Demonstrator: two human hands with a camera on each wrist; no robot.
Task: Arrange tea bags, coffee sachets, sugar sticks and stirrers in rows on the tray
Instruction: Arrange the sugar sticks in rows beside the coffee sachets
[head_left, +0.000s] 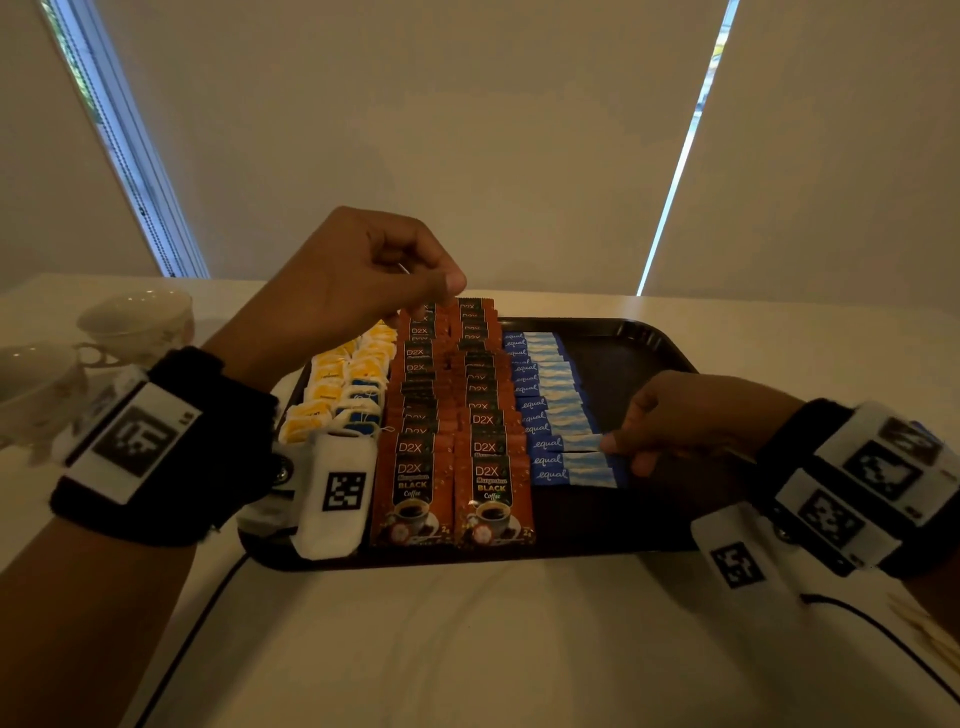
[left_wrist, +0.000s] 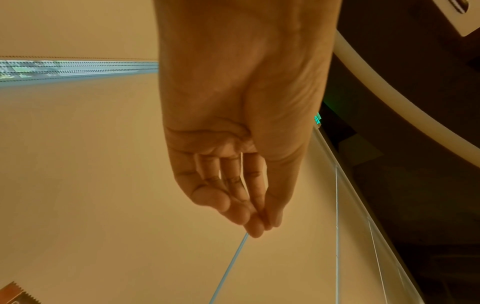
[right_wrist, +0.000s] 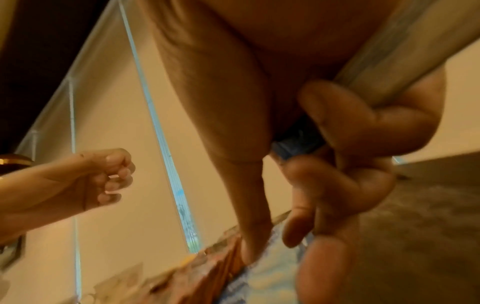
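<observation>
A dark tray (head_left: 631, 353) holds yellow tea bags (head_left: 343, 384) at its left, two rows of orange coffee sachets (head_left: 452, 415) in the middle, and a row of blue sugar sticks (head_left: 550, 410) to their right. My left hand (head_left: 441, 296) hovers over the far end of the coffee rows, fingers curled together; the left wrist view shows nothing between its fingertips (left_wrist: 257, 228). My right hand (head_left: 623, 452) pinches the right end of a sugar stick (head_left: 582, 444) near the front of the blue row. A blue stick (right_wrist: 296, 144) shows between its fingers.
Two teacups (head_left: 135, 322) stand on the white table left of the tray. The tray's right third is bare. Pale wooden stirrers (head_left: 919, 629) lie at the table's right edge. Black cables (head_left: 192, 639) run across the table in front. Window blinds hang behind.
</observation>
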